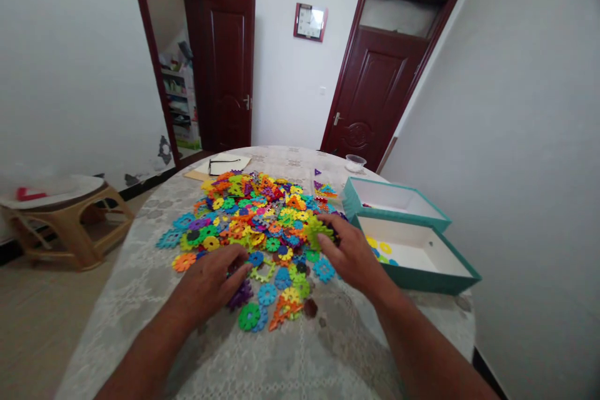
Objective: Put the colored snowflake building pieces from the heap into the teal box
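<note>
A heap of colourful plastic interlocking pieces [257,212], many round with notched rims, others square or triangular, spreads over the table. At the heap's right side, my right hand [347,253] pinches lime-green toothed pieces [319,233] between thumb and fingers; a darker part shows beside them. My left hand [213,278] is at the heap's near left edge. Its fingers curl round purple toothed pieces [240,295], partly hidden under the thumb. Between the hands lie loose pieces, among them a green notched disc [249,317] and an orange triangle [285,312].
Two teal boxes with white insides stand on the right, the nearer box [422,278] holding a few yellow and blue discs, the farther box [398,190] behind. Glasses on paper [225,164] and a clear bowl [355,162] sit at the back. A stool [70,225] stands left.
</note>
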A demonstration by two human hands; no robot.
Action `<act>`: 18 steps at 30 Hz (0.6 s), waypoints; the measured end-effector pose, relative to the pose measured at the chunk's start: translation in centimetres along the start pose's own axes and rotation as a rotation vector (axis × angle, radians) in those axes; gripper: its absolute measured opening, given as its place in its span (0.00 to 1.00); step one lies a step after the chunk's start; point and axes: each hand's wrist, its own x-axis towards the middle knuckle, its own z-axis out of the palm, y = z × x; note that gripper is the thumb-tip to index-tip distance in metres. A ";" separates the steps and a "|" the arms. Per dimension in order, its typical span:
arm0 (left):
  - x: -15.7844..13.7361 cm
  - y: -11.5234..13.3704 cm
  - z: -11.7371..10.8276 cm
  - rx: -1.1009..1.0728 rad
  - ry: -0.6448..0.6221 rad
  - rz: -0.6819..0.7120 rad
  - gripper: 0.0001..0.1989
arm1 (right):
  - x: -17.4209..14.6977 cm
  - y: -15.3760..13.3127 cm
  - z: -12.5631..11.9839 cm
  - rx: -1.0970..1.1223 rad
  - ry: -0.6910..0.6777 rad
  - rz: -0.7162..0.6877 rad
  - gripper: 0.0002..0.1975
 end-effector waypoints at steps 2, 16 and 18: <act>-0.3 -0.2 -1.0 0.082 -0.075 -0.053 0.12 | 1.6 1.3 -2.9 -0.110 0.062 0.035 0.18; -2.1 -2.3 -1.0 0.031 -0.174 -0.174 0.26 | 10.1 21.5 -8.5 -0.782 -0.115 0.513 0.26; -2.2 -2.4 -0.8 0.014 -0.181 -0.138 0.27 | 10.0 22.3 -7.8 -0.752 -0.181 0.502 0.26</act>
